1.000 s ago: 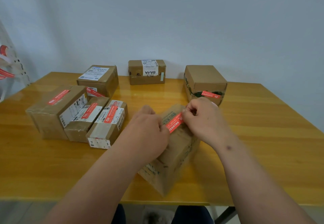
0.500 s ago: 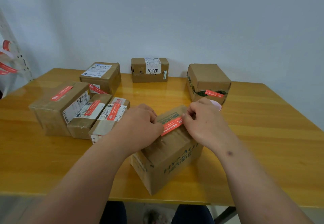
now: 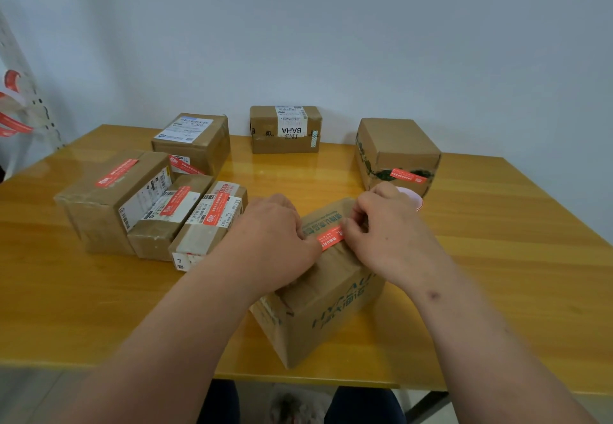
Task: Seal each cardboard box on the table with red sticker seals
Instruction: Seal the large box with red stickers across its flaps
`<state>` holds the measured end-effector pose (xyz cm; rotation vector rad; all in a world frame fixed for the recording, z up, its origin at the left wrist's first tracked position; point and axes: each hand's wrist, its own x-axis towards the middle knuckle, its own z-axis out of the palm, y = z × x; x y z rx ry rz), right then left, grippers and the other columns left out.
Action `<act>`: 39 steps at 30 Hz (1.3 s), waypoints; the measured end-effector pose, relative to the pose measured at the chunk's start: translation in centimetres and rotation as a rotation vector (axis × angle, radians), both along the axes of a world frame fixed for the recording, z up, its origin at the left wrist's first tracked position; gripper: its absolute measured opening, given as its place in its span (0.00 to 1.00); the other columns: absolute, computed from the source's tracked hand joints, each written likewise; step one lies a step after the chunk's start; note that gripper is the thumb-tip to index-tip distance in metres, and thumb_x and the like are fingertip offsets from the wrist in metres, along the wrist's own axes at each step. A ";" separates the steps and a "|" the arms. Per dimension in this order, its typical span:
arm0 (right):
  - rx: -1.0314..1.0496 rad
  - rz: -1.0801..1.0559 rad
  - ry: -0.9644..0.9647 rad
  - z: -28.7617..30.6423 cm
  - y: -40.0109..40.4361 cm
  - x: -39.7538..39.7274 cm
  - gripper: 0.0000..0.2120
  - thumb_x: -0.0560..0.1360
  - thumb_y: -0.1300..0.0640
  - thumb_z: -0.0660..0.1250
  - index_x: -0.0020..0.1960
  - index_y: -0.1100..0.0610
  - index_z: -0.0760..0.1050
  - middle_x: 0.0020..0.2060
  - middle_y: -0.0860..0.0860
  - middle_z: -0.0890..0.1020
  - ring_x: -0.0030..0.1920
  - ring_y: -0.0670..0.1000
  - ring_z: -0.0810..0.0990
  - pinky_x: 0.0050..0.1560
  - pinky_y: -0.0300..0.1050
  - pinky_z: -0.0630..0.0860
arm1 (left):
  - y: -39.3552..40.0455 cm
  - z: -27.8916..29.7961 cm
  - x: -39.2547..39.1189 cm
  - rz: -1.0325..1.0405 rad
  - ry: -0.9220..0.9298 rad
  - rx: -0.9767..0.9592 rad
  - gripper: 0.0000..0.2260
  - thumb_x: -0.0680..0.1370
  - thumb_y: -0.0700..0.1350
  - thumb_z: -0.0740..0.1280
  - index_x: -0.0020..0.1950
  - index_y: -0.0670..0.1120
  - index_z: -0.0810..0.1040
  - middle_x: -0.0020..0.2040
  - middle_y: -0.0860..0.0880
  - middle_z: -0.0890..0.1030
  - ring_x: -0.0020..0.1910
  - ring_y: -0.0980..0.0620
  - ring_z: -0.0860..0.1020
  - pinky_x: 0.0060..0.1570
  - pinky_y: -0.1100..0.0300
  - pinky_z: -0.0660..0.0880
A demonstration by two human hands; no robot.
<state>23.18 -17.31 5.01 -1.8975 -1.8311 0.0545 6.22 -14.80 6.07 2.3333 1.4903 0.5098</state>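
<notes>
Mid-step: pressing red seal onto top seam of front box, at near edge of worktop. Left hand with fingers curled, fingertip pinning seal's left end. Right hand with fingers pinching its right end. Next, likely: smooth seal flat across seam, then on to rear box behind front box, no red seal visible.
</notes>
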 end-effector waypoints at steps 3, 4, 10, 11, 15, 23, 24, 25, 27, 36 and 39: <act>-0.007 -0.027 0.057 0.3 0.0 0.2 0.10 0.75 0.46 0.66 0.41 0.49 0.69 0.45 0.45 0.69 0.45 0.45 0.70 0.42 0.40 0.70 | -0.1 0.0 0.0 0.001 0.035 0.038 0.16 0.75 0.54 0.65 0.30 0.51 0.69 0.53 0.54 0.73 0.51 0.54 0.71 0.46 0.61 0.71; -0.013 -0.032 0.079 0.3 0.0 0.3 0.10 0.74 0.46 0.67 0.42 0.49 0.68 0.45 0.44 0.69 0.44 0.43 0.68 0.40 0.38 0.68 | -0.1 0.1 0.0 0.002 0.057 0.063 0.16 0.75 0.55 0.65 0.30 0.51 0.69 0.52 0.53 0.73 0.50 0.54 0.71 0.46 0.61 0.71; -0.045 -0.044 0.170 0.5 0.3 0.6 0.03 0.78 0.58 0.62 0.46 0.52 0.70 0.49 0.47 0.71 0.42 0.43 0.63 0.38 0.31 0.62 | -0.1 -0.4 -1.4 0.051 -0.166 -0.055 0.11 0.72 0.50 0.72 0.39 0.48 0.71 0.47 0.53 0.74 0.46 0.54 0.74 0.38 0.61 0.73; -0.043 -0.050 0.182 0.6 0.3 0.6 0.05 0.78 0.61 0.59 0.47 0.52 0.70 0.49 0.48 0.71 0.43 0.43 0.63 0.38 0.31 0.62 | -0.1 -0.5 -1.6 0.054 -0.226 -0.082 0.09 0.72 0.47 0.72 0.42 0.49 0.72 0.46 0.53 0.75 0.45 0.54 0.75 0.37 0.62 0.73; -0.076 -0.007 0.273 0.6 0.1 0.4 0.04 0.77 0.54 0.63 0.51 0.49 0.69 0.49 0.44 0.70 0.48 0.44 0.70 0.41 0.36 0.68 | -0.4 -0.7 -1.3 0.053 -0.326 -0.153 0.10 0.73 0.50 0.71 0.48 0.54 0.70 0.47 0.54 0.77 0.44 0.55 0.77 0.40 0.56 0.79; -0.183 0.004 0.348 0.8 0.3 0.9 0.15 0.73 0.50 0.70 0.56 0.48 0.68 0.54 0.47 0.67 0.48 0.43 0.71 0.46 0.41 0.72 | -0.2 -0.5 -1.3 0.044 -0.384 -0.279 0.13 0.73 0.47 0.72 0.51 0.54 0.69 0.48 0.53 0.77 0.43 0.53 0.78 0.39 0.55 0.80; -0.190 0.011 0.320 0.7 0.3 0.8 0.17 0.71 0.47 0.70 0.56 0.47 0.67 0.54 0.46 0.67 0.49 0.44 0.71 0.47 0.42 0.72 | -0.3 -0.4 -1.2 0.047 -0.382 -0.282 0.13 0.73 0.49 0.71 0.51 0.54 0.69 0.48 0.53 0.77 0.42 0.53 0.79 0.38 0.56 0.79; -0.206 0.024 0.288 0.7 0.3 0.6 0.20 0.69 0.43 0.71 0.56 0.46 0.66 0.54 0.45 0.66 0.51 0.44 0.70 0.46 0.41 0.71 | -0.4 -0.5 -1.0 0.050 -0.354 -0.257 0.14 0.73 0.53 0.72 0.51 0.54 0.69 0.48 0.53 0.76 0.41 0.53 0.79 0.37 0.57 0.78; -0.223 0.036 0.276 0.7 0.3 0.4 0.24 0.67 0.42 0.72 0.57 0.45 0.65 0.54 0.44 0.66 0.53 0.44 0.69 0.42 0.37 0.68 | -0.6 -0.6 -0.8 0.052 -0.274 -0.194 0.18 0.71 0.59 0.72 0.52 0.55 0.68 0.48 0.56 0.75 0.41 0.54 0.78 0.39 0.57 0.78; -0.149 -0.019 0.272 0.3 1.2 0.4 0.16 0.70 0.43 0.71 0.51 0.47 0.70 0.51 0.44 0.69 0.49 0.43 0.71 0.41 0.39 0.68 | -0.5 -0.8 -0.4 0.120 -0.218 -0.140 0.19 0.71 0.62 0.70 0.53 0.55 0.67 0.47 0.57 0.74 0.45 0.55 0.76 0.45 0.53 0.78; -0.059 -0.029 0.269 0.1 1.4 0.8 0.02 0.77 0.54 0.64 0.48 0.49 0.71 0.51 0.47 0.72 0.45 0.42 0.72 0.41 0.38 0.69 | -0.1 -1.0 -0.6 0.117 -0.355 -0.194 0.15 0.72 0.52 0.72 0.52 0.55 0.69 0.47 0.57 0.75 0.45 0.55 0.76 0.46 0.51 0.79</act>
